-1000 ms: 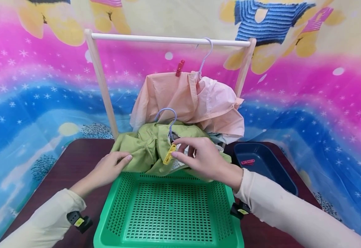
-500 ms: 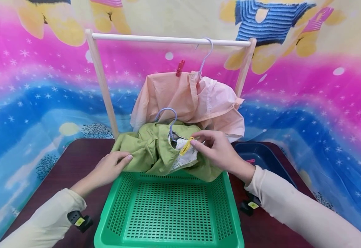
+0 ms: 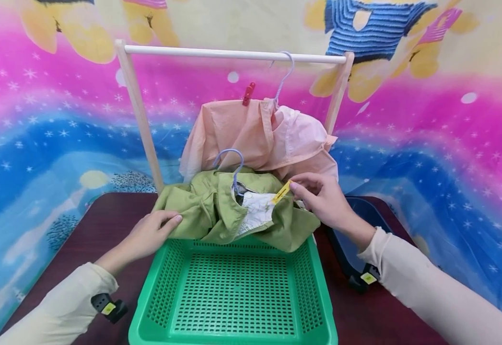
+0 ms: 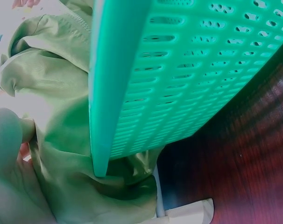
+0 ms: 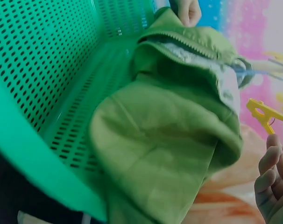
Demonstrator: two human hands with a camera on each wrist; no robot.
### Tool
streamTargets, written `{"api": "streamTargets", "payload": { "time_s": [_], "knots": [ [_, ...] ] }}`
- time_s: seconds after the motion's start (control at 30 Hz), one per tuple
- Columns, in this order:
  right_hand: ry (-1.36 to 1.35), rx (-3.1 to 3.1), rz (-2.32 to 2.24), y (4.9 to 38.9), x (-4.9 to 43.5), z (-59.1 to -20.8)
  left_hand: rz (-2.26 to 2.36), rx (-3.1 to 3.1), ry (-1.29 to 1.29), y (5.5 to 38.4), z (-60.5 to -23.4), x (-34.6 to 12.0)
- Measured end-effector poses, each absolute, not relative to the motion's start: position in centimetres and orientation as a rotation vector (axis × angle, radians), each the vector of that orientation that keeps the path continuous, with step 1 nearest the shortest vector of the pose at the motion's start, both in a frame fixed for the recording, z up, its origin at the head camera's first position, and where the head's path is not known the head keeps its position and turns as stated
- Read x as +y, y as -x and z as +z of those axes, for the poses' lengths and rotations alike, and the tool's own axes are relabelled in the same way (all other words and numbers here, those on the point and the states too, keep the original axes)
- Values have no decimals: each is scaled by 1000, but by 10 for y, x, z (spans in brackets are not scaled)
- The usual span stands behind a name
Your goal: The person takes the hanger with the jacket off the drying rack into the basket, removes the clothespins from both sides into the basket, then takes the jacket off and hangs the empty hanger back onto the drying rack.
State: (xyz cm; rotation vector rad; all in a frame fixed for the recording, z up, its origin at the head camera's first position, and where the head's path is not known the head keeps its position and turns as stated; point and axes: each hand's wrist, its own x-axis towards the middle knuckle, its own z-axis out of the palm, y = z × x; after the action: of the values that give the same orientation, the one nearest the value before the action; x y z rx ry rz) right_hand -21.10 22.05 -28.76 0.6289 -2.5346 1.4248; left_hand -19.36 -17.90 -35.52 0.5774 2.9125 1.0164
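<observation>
In the head view, my right hand (image 3: 330, 203) pinches a yellow clothespin (image 3: 282, 192) between thumb and fingers, over the right part of a green jacket (image 3: 296, 225). The right wrist view has the clothespin (image 5: 263, 112) pointing toward the jacket (image 5: 165, 121), beside its collar. My left hand (image 3: 147, 237) holds the jacket's left side; the left wrist view catches its fingers pinching a fold of cloth. A lilac hanger (image 3: 235, 155) sticks out of the neck opening, where white patterned lining (image 3: 255, 211) shows. The jacket lies across the back of a green basket (image 3: 328, 306).
Behind stands a rack with a white rod (image 3: 212, 51). A peach-pink jacket (image 3: 233, 124) hangs from it on a hanger, with a red clothespin (image 3: 248, 94) clipped on its left shoulder. A dark blue tray (image 3: 345, 247) sits at right, partly behind my right arm.
My right hand has carried the yellow clothespin rightward and slightly up, from near the hanger's neck to the jacket's right side. My left hand has stayed on the jacket.
</observation>
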Motion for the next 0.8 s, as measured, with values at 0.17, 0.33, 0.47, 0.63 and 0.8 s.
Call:
{"api": "streamTargets", "payload": {
  "time_s": [0.17, 0.33, 0.47, 0.63, 0.8],
  "knots": [
    [-573, -2516, 1413, 220, 234, -296, 1014, 2913, -574, 195, -358, -182],
    [-511, -2479, 1451, 226, 250, -301, 1006, 2912, -571, 197, -361, -181],
    [-457, -2465, 1491, 228, 262, -304, 1006, 2916, -583, 197, -361, -180],
    [-409, -2492, 1466, 231, 275, -310, 1011, 2915, -582, 196, -360, -180],
    [-344, -2512, 1453, 234, 290, -318, 1012, 2918, -576, 195, -360, -181]
  ]
}}
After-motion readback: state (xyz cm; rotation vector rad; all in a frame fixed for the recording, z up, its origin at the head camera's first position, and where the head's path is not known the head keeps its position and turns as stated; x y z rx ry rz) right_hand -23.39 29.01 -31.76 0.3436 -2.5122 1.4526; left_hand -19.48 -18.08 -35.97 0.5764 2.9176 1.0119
